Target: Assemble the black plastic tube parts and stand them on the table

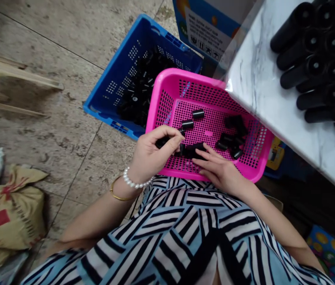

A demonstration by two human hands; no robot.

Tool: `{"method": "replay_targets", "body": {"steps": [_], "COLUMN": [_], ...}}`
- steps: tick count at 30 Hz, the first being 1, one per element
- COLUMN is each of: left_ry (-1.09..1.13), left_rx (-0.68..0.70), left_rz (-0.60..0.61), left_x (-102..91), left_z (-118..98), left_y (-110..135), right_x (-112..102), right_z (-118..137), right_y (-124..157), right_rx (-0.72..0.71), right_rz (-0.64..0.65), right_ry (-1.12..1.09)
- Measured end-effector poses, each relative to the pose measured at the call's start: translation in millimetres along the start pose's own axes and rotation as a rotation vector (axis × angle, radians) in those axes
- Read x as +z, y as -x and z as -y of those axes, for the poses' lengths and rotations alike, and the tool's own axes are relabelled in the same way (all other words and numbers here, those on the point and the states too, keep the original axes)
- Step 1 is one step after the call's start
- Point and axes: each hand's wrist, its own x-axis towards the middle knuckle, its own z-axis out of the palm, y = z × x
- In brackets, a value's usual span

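Note:
A pink basket (209, 79) sits at my lap with several short black tubes in it. My left hand (155, 150) is closed over its left side, thumb and forefinger pinched together. Black pieces (162, 141) show inside its curled fingers, and a small black part pokes out at the fingertips. My right hand (219, 166) has its fingers against a black tube (195, 150) lying sideways, close to the left fingertips. Its thumb is hard to make out. Two loose short tubes (198, 114) lie beyond the hands, and a small pile (229, 140) lies to the right.
Behind the basket, a blue crate (112, 67) holds many black pieces. A marble-patterned table (253, 79) juts in at the right, with rows of black tubes (313, 67) on it. A printed box (206, 27) stands behind. Left are a stool (10, 71) and tied sacks (13, 209).

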Motion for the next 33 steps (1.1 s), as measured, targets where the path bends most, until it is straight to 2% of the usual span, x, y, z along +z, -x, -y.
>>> {"method": "replay_targets", "body": {"steps": [2, 4, 7, 9, 11, 14, 16, 18, 20, 22, 26, 28, 30, 33], "left_ry": [0.007, 0.041, 0.123, 0.203, 0.284, 0.357, 0.374, 0.377, 0.382, 0.413, 0.452, 0.472, 0.483, 0.382], "left_rx": [0.014, 0.038, 0.099, 0.156, 0.204, 0.224, 0.221, 0.216, 0.208, 0.203, 0.158, 0.161, 0.172, 0.129], "left_rz": [0.007, 0.015, 0.007, -0.031, -0.088, -0.163, -0.186, -0.192, -0.195, -0.191, -0.200, -0.197, -0.136, 0.086], "left_x": [-0.9, -1.4, -1.6, -1.6, -1.7, -3.0, -5.0, -7.7, -10.4, -12.3, -14.8, -16.2, -16.6, -10.4], "left_z": [0.5, 2.5, 6.2, 6.9, 5.2, 0.8, -0.4, 1.2, 4.3, 6.9, 7.1, 5.3, 2.8, -2.3], "left_y": [-0.4, -1.1, -2.1, -3.5, -5.9, -9.7, -10.9, -10.6, -9.4, -8.7, -10.2, -10.2, -6.7, 6.9], "right_x": [-14.5, -33.3, -56.7, -60.8, -54.5, -38.5, -33.9, -36.4, -41.9, -45.2, -40.8, -38.3, -38.1, -39.7], "right_z": [-4.8, -13.8, -32.7, -44.1, -51.2, -53.1, -51.3, -49.8, -49.7, -50.3, -47.8, -41.2, -28.8, -1.1], "right_y": [17.4, 37.4, 59.9, 61.9, 51.8, 25.2, 11.3, 6.4, 9.9, 18.3, 36.2, 42.4, 45.8, 43.0], "right_rx": [0.011, 0.084, 0.347, 0.511, 0.571, 0.469, 0.390, 0.375, 0.391, 0.399, 0.411, 0.404, 0.361, 0.222], "right_rz": [-0.060, -0.181, -0.356, -0.340, -0.237, -0.129, -0.193, -0.293, -0.321, -0.277, -0.207, -0.217, -0.270, -0.315], "right_ry": [-0.005, 0.109, 0.421, 0.555, 0.578, 0.463, 0.401, 0.412, 0.443, 0.452, 0.452, 0.441, 0.409, 0.284]}}
